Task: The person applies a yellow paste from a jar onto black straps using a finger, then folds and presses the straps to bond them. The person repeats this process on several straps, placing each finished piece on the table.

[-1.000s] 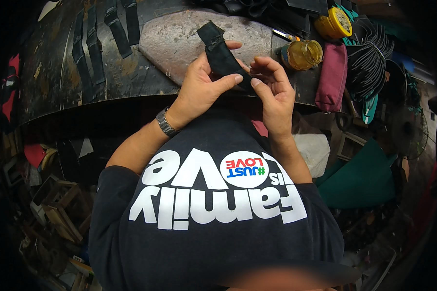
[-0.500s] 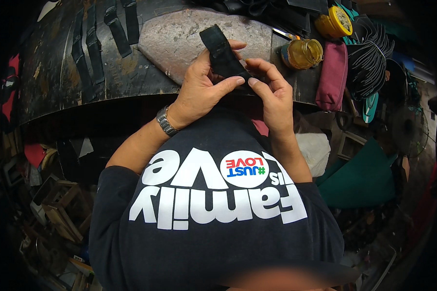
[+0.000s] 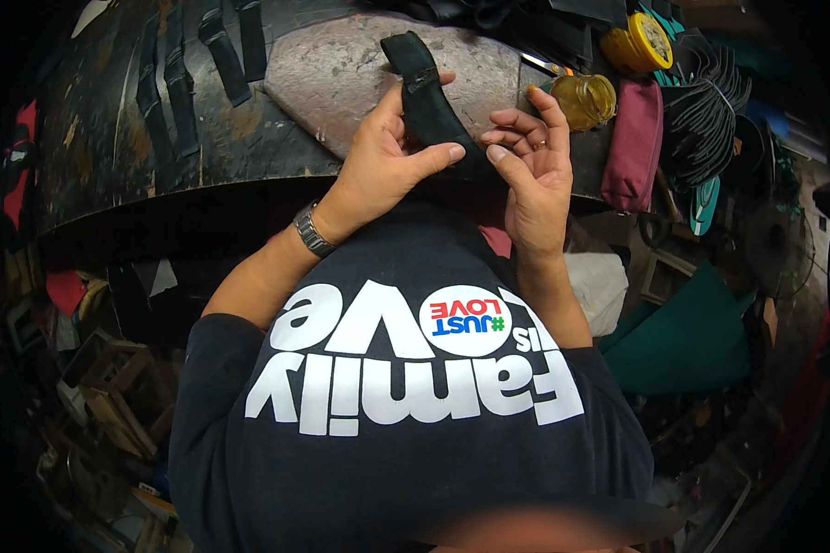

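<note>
A black strip of leather-like material [image 3: 431,109] is pinched in my left hand [image 3: 385,155], thumb on its near face and fingers behind. The strip stands slanted, its folded upper end leaning left over the slab and its lower end pointing toward my right hand [image 3: 537,170]. That hand is open beside the lower end, fingers curled loosely and apart, with the thumb tip close to the strip; I cannot tell whether it touches. Under the work lies a pale, worn stone-like slab [image 3: 314,78] on the dark table [image 3: 92,161].
Several similar black strips [image 3: 180,88] lie at the table's left. To the right are a jar of amber paste [image 3: 586,101], a yellow tub [image 3: 638,41], a maroon pouch [image 3: 633,143] and a bundle of thin black pieces [image 3: 701,120]. A knife-like tool [image 3: 544,64] lies behind the jar.
My right hand has come off the strip's lower end and spread its fingers, shifting slightly right. The strip has straightened and tilted in my left hand.
</note>
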Demonstrator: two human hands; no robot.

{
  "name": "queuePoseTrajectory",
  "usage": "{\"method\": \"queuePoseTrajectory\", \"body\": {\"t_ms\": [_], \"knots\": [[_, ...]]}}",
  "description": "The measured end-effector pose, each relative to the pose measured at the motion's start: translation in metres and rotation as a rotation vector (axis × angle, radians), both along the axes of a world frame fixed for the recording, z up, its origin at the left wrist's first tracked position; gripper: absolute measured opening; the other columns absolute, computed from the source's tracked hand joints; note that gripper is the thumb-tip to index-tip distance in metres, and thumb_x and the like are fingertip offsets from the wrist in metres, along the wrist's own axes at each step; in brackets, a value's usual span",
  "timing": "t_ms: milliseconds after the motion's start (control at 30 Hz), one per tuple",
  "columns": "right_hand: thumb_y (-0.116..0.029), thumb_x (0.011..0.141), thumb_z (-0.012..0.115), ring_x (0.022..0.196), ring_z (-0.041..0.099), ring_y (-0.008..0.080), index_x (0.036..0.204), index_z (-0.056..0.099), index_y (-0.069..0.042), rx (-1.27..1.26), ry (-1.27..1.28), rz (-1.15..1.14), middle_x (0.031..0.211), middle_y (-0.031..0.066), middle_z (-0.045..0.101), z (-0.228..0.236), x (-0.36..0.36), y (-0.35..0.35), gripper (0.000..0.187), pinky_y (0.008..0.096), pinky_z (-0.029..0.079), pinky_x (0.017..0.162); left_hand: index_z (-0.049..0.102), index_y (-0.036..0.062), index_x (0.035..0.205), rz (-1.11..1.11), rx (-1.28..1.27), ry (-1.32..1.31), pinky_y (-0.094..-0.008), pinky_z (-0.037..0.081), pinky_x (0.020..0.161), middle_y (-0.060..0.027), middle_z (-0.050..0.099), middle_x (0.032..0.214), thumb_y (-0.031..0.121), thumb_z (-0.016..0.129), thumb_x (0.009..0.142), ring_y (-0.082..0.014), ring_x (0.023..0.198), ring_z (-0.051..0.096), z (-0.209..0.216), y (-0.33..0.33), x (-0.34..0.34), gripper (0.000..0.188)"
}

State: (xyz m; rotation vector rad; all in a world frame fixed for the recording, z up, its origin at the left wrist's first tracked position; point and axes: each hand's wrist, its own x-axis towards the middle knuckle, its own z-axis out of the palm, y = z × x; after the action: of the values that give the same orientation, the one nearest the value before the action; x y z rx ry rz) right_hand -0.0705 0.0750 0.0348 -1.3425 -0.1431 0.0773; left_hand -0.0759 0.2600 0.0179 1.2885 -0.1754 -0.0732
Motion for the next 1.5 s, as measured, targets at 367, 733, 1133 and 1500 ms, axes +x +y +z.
{"method": "queuePoseTrajectory", "body": {"t_ms": [367,733,1133,1500], "knots": [[-0.002,0.086,0.071,0.111,0.056,0.0155,0.115,0.070,0.000,-0.321,-0.145,-0.039,0.124,0.0079,0.056,-0.004,-0.006,0.001,0.029,0.0283,0.044,0.095,0.032,0.0075,0.152,-0.031,-0.140,0.100,-0.0275,0.051,0.098,-0.0059,0.066,0.113,-0.004,0.069,0.090,-0.0122,0.108,0.063,0.003,0.001,0.000,0.073],[0.004,0.086,0.070,0.112,0.056,0.0151,0.110,0.073,0.000,-0.155,-0.165,-0.019,0.125,0.0090,0.057,0.002,-0.006,0.007,0.025,0.0281,0.045,0.097,0.034,0.0057,0.151,-0.023,-0.102,0.058,-0.0272,0.051,0.099,-0.0061,0.067,0.113,-0.004,0.069,0.090,-0.0113,0.107,0.064,0.001,0.000,0.000,0.070],[0.004,0.082,0.073,0.113,0.053,0.0234,0.107,0.079,-0.011,-0.579,-0.529,-0.166,0.120,0.0063,0.064,-0.004,-0.001,0.009,0.030,0.0344,0.045,0.095,0.037,0.0073,0.150,-0.085,-0.414,0.256,-0.0265,0.058,0.086,-0.0056,0.065,0.117,0.004,0.055,0.102,-0.0107,0.107,0.064,-0.002,0.001,-0.001,0.052],[0.010,0.066,0.067,0.119,0.053,0.0336,0.103,0.078,-0.013,-0.823,-0.832,-0.047,0.125,0.0125,0.062,-0.001,0.002,0.010,0.045,0.0418,0.043,0.101,0.035,0.0100,0.152,0.030,-0.413,0.224,-0.0247,0.056,0.082,-0.0014,0.064,0.109,0.004,0.059,0.099,-0.0085,0.093,0.064,0.001,0.003,0.004,0.059]]}}
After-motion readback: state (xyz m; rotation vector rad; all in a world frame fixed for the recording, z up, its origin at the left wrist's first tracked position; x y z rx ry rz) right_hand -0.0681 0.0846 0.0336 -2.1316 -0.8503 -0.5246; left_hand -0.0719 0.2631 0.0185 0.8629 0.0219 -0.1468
